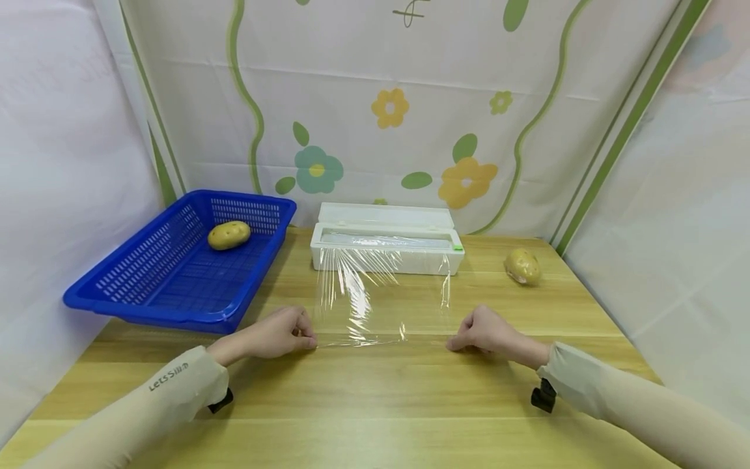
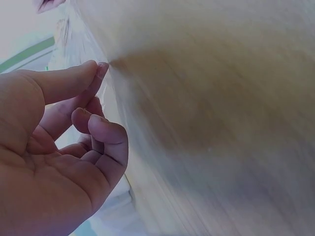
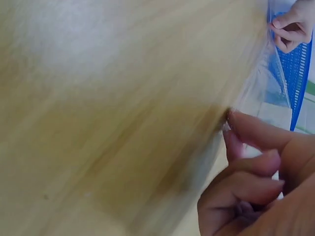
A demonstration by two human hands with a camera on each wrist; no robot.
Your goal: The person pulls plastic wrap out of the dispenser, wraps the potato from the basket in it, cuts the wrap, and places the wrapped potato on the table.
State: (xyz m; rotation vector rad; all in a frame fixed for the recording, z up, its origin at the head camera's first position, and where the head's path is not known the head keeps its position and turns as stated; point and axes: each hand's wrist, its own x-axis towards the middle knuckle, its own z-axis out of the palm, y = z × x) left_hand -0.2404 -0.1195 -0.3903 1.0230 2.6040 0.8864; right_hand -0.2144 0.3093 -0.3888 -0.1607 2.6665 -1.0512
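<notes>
Beige sleeves (image 1: pixel 137 404) lead to hands (image 1: pixel 281 333) (image 1: pixel 487 332) pinching clear film (image 1: pixel 381 306) between them.

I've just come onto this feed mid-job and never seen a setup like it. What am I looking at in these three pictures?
There is no machine: you are seeing a person's bare left hand and right hand. The wide picture is taken from the head, looking forward and down; the two close ones are taken from the wrists, one for each hand. Each hand pinches a front corner of clear film, which stretches from an open white box. That box stands on a wooden table, with a blue basket to the left holding one potato. A second potato, apparently wrapped, lies to the right.
</notes>
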